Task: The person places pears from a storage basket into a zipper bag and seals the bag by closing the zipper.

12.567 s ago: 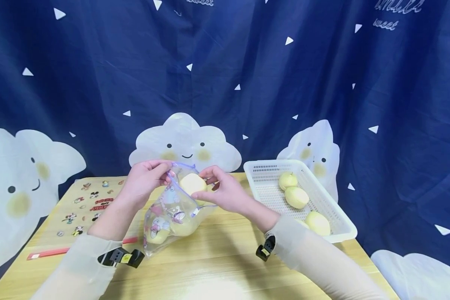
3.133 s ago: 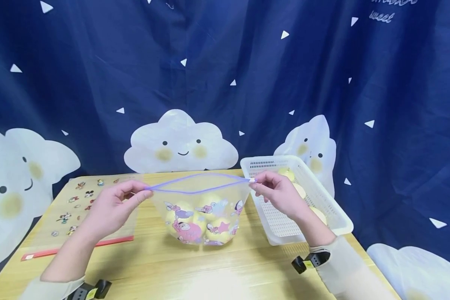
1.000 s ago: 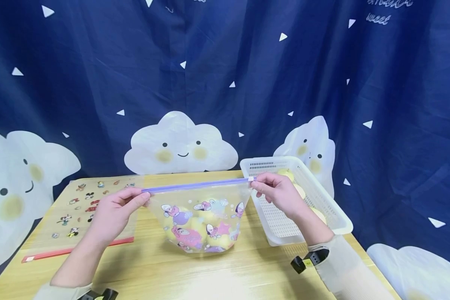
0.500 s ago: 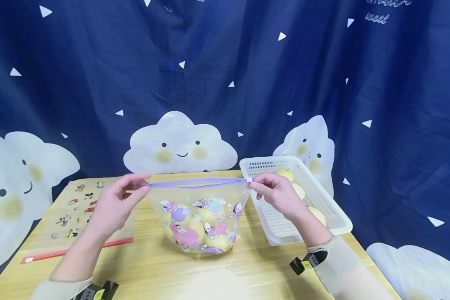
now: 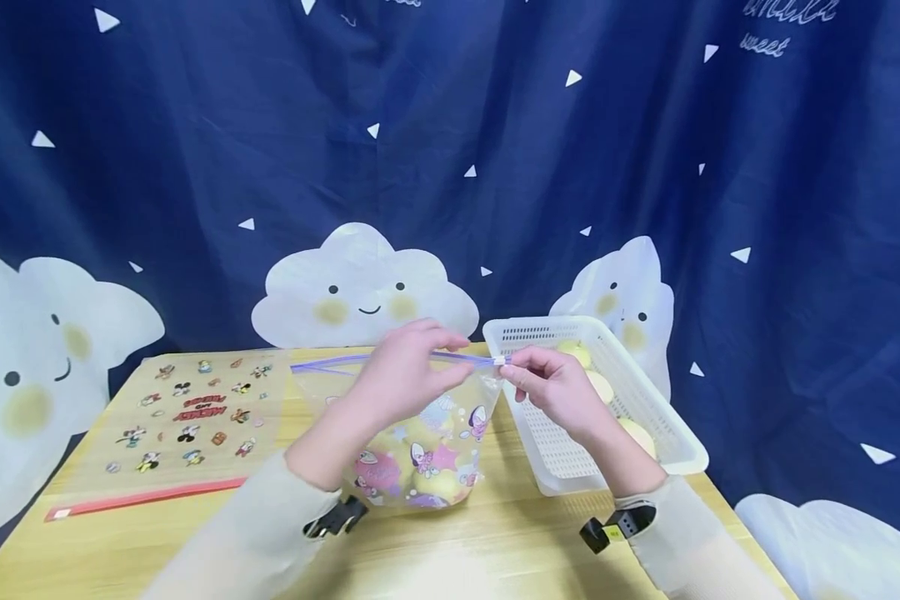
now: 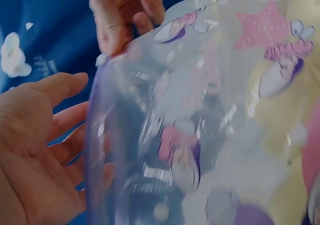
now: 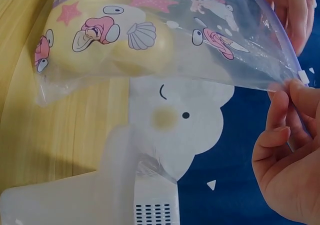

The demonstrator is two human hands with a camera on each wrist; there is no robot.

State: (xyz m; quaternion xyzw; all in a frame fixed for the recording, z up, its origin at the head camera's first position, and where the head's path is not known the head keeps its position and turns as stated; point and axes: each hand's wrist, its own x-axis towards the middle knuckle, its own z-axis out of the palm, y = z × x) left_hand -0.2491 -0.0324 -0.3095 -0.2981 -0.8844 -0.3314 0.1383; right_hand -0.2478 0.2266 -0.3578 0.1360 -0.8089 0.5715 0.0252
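A clear zip bag (image 5: 390, 442) printed with pink and purple sea figures stands on the table in the head view. Pale yellow pears (image 7: 150, 50) fill its lower part. My right hand (image 5: 558, 387) pinches the right end of its purple zip, beside the white slider (image 5: 499, 361). My left hand (image 5: 416, 371) is over the bag's mouth, close to the right hand. In the left wrist view its thumb and fingers lie apart on either side of the zip edge, without pinching it. Behind the left forearm, part of the bag is hidden.
A white plastic basket (image 5: 663, 408) with several pears (image 5: 636, 435) stands at the right. On the left lies a second, flat zip bag (image 5: 195, 433) with cartoon prints and a red zip strip (image 5: 150, 498). A dark blue curtain (image 5: 435, 100) hangs behind the table.
Earlier my right hand put a pear into the bag; later both hands held the zip's ends. Since half a second ago, my left hand has released the left end and moved right along the zip.
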